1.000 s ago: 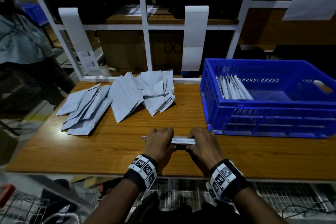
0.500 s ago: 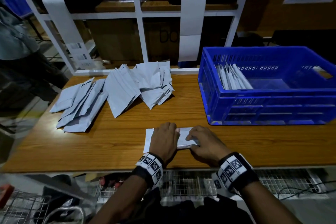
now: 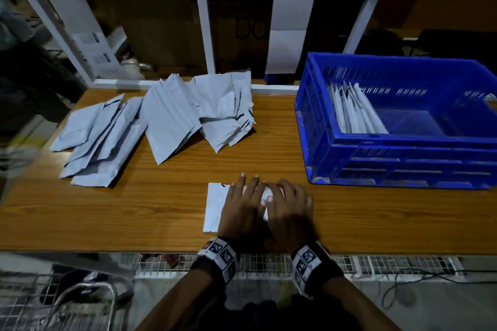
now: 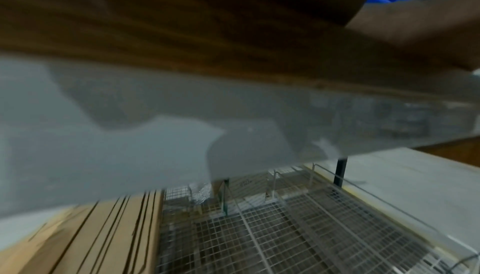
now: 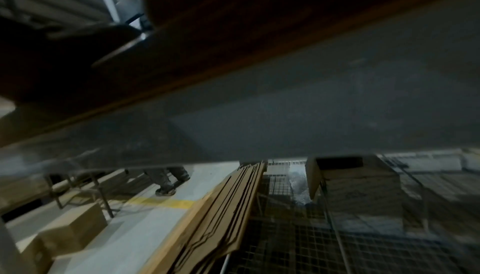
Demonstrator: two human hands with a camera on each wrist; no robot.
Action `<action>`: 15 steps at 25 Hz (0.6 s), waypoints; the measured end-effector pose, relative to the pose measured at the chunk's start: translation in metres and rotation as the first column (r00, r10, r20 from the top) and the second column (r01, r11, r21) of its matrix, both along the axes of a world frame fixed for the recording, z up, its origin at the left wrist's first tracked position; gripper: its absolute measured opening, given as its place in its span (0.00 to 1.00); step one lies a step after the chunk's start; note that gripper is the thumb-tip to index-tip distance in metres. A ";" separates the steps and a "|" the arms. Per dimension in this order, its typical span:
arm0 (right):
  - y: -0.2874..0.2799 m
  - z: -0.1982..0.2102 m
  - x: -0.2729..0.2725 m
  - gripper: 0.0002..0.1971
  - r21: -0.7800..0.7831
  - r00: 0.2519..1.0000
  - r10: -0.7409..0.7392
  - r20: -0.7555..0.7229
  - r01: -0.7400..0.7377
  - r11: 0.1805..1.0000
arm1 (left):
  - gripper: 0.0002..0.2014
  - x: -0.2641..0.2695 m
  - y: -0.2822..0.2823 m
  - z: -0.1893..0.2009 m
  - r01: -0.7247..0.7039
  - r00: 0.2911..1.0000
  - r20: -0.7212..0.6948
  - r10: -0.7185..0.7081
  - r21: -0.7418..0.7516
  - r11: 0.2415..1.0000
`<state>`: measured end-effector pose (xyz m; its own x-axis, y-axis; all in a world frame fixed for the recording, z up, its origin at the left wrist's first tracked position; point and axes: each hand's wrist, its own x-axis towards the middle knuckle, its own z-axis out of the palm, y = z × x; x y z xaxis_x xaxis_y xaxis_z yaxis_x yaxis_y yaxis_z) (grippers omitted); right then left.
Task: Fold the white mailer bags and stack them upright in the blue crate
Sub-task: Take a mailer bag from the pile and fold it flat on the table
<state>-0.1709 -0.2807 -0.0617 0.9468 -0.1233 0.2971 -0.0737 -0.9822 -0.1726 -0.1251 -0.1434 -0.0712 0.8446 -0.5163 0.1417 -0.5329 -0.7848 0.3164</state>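
A white mailer bag [image 3: 213, 207] lies folded flat near the front edge of the wooden table [image 3: 161, 209]. My left hand [image 3: 243, 196] presses on it with straight fingers. My right hand [image 3: 289, 201] rests flat on its right part, touching the left hand and hiding that side of the bag. The blue crate [image 3: 398, 148] stands at the right, with several folded bags [image 3: 352, 113] upright against its left end. Unfolded bags lie in loose piles [image 3: 172, 121] at the back left. Both wrist views are blurred and show only the table edge from below.
A white shelf frame [image 3: 200, 35] rises behind the table with paper strips hanging on it. Another spread of bags [image 3: 102, 137] lies at the far left. Below the table edge are wire mesh [image 4: 259, 237], flat cardboard sheets [image 5: 221, 217] and a cardboard box [image 5: 355, 186].
The bag, held up by its folded edge a second ago, now lies flat. Both hands have slid together on top of it and press it down.
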 end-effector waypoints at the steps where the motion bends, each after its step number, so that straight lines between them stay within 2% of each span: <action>1: 0.000 0.000 0.003 0.20 -0.009 0.999 0.009 -0.048 -0.010 1.000 | 0.29 0.002 0.000 -0.001 -0.013 1.000 -0.004 0.013 0.029 1.000; 3: -0.001 -0.001 0.007 0.22 -0.005 0.991 -0.003 -0.134 0.002 1.000 | 0.29 0.010 0.001 -0.013 -0.004 0.999 -0.049 0.007 0.062 0.998; 4: -0.002 -0.006 0.009 0.23 0.010 0.991 -0.001 -0.132 0.002 1.000 | 0.29 0.015 0.001 -0.022 0.033 0.997 -0.070 -0.026 0.101 0.994; 7: -0.004 -0.012 0.008 0.23 0.016 0.999 0.034 -0.020 -0.034 0.999 | 0.30 0.024 0.000 -0.040 0.106 0.992 -0.095 -0.089 0.191 0.976; 11: 0.000 0.004 0.010 0.22 -0.115 0.985 0.113 0.129 -0.099 0.988 | 0.28 0.029 -0.002 -0.034 0.118 0.989 -0.104 -0.104 0.136 0.984; 13: -0.002 0.004 0.017 0.23 -0.043 0.999 0.037 0.014 -0.036 0.998 | 0.29 0.028 0.000 -0.025 0.096 0.991 -0.109 -0.080 0.148 0.984; 15: -0.004 0.002 0.023 0.26 0.031 0.990 -0.039 -0.132 0.043 0.999 | 0.28 0.028 -0.001 -0.014 0.054 0.993 -0.105 -0.044 0.094 0.994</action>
<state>-0.1479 -0.2844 -0.0601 0.9713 -0.1705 0.1657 -0.1379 -0.9718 -0.1912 -0.0972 -0.1441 -0.0851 0.8253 -0.5647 0.0029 -0.5402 -0.7880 0.2954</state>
